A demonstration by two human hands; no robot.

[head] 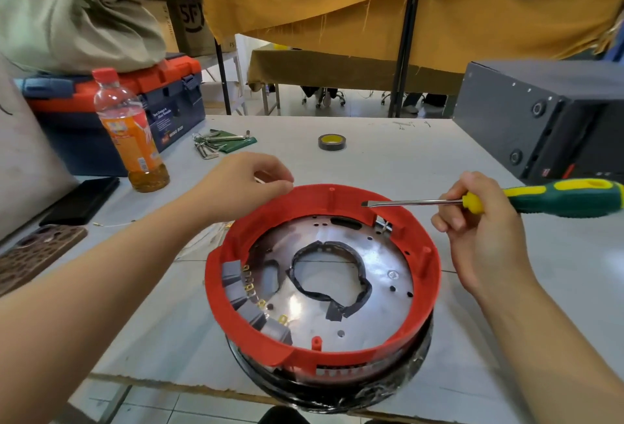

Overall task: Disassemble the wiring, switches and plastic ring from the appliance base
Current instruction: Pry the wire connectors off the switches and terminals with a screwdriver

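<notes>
The round appliance base point(354, 386) lies upside down at the table's front edge, its shiny metal plate point(378, 288) ringed by a red plastic ring point(435, 275). Several grey switches point(236, 288) with brass terminals sit along the ring's inner left side. A loop of black-taped wiring point(304, 254) lies on the plate's middle. My right hand point(479, 231) grips a green and yellow flat screwdriver point(553, 197), its tip hovering over the ring's far rim. My left hand point(243, 183) hovers just beyond the ring's far left, fingers curled with fingertips pinched together; what they pinch is too small to tell.
An orange drink bottle point(131, 133), a blue and orange toolbox point(158, 96), hex keys point(216, 143) and a tape roll point(332, 142) stand at the back. Two phones point(81, 200) lie at the left. A dark box point(547, 119) fills the right. Loose wires point(206, 237) lie left of the ring.
</notes>
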